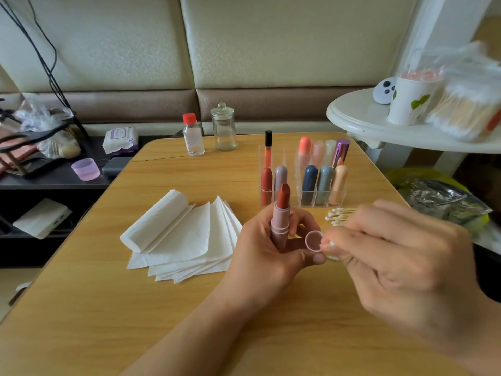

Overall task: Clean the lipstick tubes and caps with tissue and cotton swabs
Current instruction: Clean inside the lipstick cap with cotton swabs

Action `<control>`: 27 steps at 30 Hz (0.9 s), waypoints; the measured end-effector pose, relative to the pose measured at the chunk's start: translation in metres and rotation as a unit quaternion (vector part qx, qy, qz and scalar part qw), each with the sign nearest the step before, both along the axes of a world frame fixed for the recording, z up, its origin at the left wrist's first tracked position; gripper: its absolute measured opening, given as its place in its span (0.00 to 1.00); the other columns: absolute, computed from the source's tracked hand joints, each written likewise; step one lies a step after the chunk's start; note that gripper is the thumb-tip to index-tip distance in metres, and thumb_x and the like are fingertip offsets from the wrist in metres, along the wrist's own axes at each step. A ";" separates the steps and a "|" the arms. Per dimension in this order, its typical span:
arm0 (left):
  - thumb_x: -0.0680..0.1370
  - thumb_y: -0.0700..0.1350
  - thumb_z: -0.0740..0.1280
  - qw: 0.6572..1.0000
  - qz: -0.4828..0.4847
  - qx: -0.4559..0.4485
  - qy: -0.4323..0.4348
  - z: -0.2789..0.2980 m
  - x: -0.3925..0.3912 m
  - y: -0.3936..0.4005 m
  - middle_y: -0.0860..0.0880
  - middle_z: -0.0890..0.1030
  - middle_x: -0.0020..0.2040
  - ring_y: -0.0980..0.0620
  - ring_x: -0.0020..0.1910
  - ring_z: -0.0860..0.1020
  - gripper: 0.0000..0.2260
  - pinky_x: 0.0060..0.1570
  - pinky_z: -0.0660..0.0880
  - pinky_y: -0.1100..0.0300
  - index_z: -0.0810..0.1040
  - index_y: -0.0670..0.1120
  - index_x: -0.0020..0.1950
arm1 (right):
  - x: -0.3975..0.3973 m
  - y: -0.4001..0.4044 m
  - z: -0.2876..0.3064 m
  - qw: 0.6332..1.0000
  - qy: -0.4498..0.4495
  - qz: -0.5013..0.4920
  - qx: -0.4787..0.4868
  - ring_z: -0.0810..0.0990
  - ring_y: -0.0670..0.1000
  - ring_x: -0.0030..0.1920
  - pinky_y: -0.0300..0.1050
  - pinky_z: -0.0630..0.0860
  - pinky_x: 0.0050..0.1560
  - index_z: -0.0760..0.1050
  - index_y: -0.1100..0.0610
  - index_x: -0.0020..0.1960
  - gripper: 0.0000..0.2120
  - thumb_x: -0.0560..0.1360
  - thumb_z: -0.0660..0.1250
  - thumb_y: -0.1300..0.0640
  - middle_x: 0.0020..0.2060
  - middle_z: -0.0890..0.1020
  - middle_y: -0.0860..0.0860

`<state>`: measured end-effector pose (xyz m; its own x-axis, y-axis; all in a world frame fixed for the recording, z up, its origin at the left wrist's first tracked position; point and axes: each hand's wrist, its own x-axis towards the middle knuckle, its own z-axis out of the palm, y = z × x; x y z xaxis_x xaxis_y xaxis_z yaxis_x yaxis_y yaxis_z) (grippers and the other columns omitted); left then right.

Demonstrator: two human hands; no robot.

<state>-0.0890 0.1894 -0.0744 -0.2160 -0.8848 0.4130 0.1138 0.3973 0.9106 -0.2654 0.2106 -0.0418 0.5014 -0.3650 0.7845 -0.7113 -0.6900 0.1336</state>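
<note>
Wooden table [189,308] carries folded tissue [189,234] just left of my left hand [267,251], which grips the open lipstick tube [280,221] upright and its cap [314,240]. My right hand [401,264] pinches a cotton swab [331,243] at the cap's mouth; I'd twirl gently inside the rim. No legible writing.

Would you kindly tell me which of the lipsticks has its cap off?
The pink-tubed lipstick gripped upright in the left hand, its red-brown bullet exposed. Those in the clear organizer are all capped.
</note>
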 end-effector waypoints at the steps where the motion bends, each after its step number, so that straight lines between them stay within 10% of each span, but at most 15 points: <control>1: 0.66 0.26 0.74 1.000 -0.003 0.006 0.004 -0.001 0.000 0.000 0.43 0.79 0.41 0.50 0.43 0.78 0.17 0.43 0.78 0.60 0.71 0.43 0.42 | -0.001 -0.002 -0.001 1.000 -0.024 0.007 0.018 0.74 0.57 0.29 0.48 0.72 0.25 0.85 0.59 0.39 0.07 0.75 0.71 0.63 0.30 0.78 0.52; 9: 0.67 0.30 0.75 1.000 -0.006 0.002 -0.019 0.001 0.000 0.002 0.44 0.80 0.41 0.52 0.41 0.78 0.13 0.41 0.79 0.58 0.75 0.41 0.42 | 0.000 0.006 -0.005 0.997 0.050 -0.005 -0.056 0.75 0.58 0.27 0.49 0.73 0.24 0.85 0.60 0.40 0.11 0.78 0.67 0.62 0.30 0.79 0.53; 16: 0.65 0.30 0.75 1.000 -0.006 0.009 -0.004 0.003 0.000 0.001 0.40 0.78 0.43 0.51 0.43 0.79 0.21 0.44 0.80 0.55 0.77 0.57 0.38 | -0.001 -0.002 -0.004 0.997 -0.062 0.000 0.042 0.75 0.56 0.30 0.48 0.73 0.26 0.85 0.61 0.40 0.09 0.77 0.71 0.60 0.30 0.78 0.53; 22: 0.67 0.30 0.76 1.000 -0.005 0.006 -0.020 0.004 0.001 0.002 0.43 0.79 0.41 0.51 0.41 0.78 0.18 0.42 0.80 0.56 0.77 0.52 0.40 | 0.001 0.009 -0.007 0.995 0.061 -0.032 -0.073 0.74 0.58 0.27 0.48 0.71 0.23 0.85 0.60 0.40 0.08 0.76 0.69 0.63 0.30 0.79 0.53; 27: 0.66 0.26 0.75 1.000 0.010 0.013 -0.012 0.004 -0.002 0.002 0.49 0.78 0.40 0.57 0.40 0.77 0.24 0.41 0.78 0.61 0.76 0.57 0.38 | 0.003 0.006 -0.005 0.993 -0.079 -0.021 0.083 0.75 0.54 0.29 0.48 0.72 0.26 0.85 0.58 0.39 0.10 0.77 0.69 0.58 0.31 0.77 0.51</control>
<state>-0.0907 0.1919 -0.0708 -0.2073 -0.8992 0.3853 0.0848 0.3759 0.9228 -0.2623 0.2164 -0.0472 0.3586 -0.5135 0.7795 -0.7429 -0.6626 -0.0948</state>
